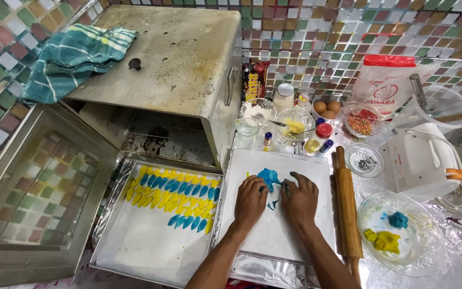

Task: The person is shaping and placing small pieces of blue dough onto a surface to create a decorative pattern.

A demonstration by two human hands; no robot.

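Both hands (274, 199) w/ fingertips on blue dough (268, 177)

A soft lump of bright blue dough (268, 177) lies on a flat white square board (274, 230), near the board's upper middle. It is irregular and flattened, with a ragged edge. 2 or 3 tiny blue scraps (271, 205) lie just below it on the board. The board rests flat beside a baking tray.
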